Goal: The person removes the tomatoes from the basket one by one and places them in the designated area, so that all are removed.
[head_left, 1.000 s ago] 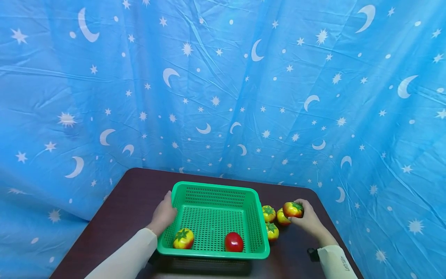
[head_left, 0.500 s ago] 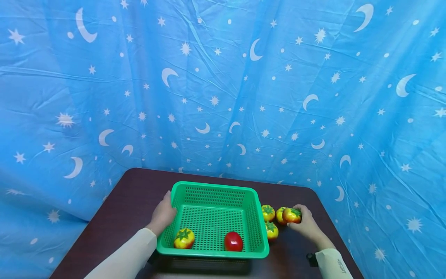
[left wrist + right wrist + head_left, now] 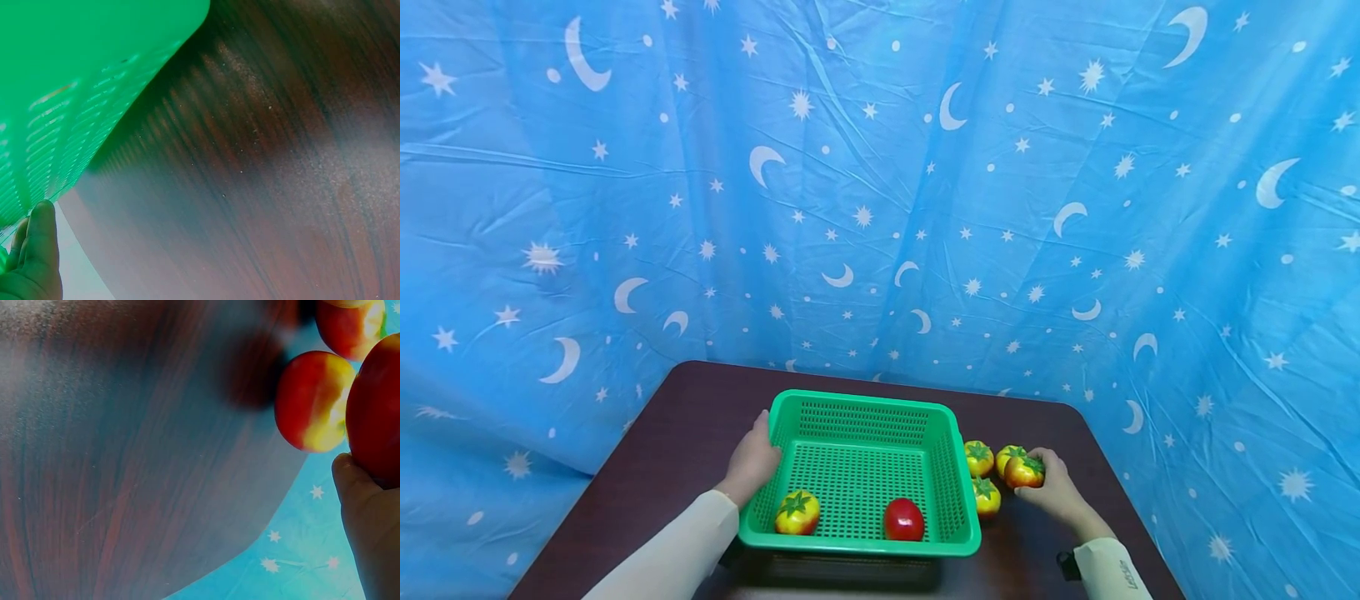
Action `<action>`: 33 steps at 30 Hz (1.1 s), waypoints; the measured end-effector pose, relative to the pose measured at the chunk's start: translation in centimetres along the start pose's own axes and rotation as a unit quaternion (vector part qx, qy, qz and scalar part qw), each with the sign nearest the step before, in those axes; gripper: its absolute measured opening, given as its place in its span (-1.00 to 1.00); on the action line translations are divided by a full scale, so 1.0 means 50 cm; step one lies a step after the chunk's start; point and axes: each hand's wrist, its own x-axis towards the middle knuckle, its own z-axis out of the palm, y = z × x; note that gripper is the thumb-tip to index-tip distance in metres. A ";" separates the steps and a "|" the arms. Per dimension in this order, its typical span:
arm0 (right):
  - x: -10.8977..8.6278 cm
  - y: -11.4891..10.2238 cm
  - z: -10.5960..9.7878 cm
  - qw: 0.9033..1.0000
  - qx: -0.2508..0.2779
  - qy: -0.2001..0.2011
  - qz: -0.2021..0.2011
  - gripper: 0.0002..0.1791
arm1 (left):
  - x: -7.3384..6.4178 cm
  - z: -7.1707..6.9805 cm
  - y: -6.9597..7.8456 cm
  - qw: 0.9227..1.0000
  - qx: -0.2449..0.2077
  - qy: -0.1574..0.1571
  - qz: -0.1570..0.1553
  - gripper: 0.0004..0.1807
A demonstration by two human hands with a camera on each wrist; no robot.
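Note:
My left hand (image 3: 752, 461) grips the left side of a green plastic basket (image 3: 857, 547), its thumb (image 3: 42, 234) straight along the basket wall in the left wrist view. Inside, near the front wall, lie a yellow-and-red toy tomato (image 3: 797, 512) with a green star-shaped top and a glossy red one (image 3: 903, 520). To the right, my right hand (image 3: 1060, 492) holds another toy tomato (image 3: 1024, 472) between thumb and fingers, its red underside facing the right wrist view. Close behind it is a yellow-and-red tomato (image 3: 1008, 457), partly hidden by the held one.
Two more toy tomatoes, a rear one (image 3: 978, 457) and a front one (image 3: 987, 497), sit against the basket's right side. The dark brown table (image 3: 715, 400) has rounded far corners. A blue curtain (image 3: 880, 208) with moons and stars hangs behind it.
My right hand has come down and slightly toward me with the toy tomato, uncovering more of the one behind. My left hand and the basket have stayed in place.

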 end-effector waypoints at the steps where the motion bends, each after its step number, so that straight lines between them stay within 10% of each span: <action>1: 0.000 0.002 0.001 1.000 -0.001 -0.001 0.001 -0.28 | 0.000 0.000 0.000 1.000 0.001 0.000 0.001 -0.20; 33: -0.002 0.032 0.042 0.999 0.004 0.000 0.045 -0.20 | 0.000 0.001 0.001 1.000 0.007 0.001 -0.003 -0.19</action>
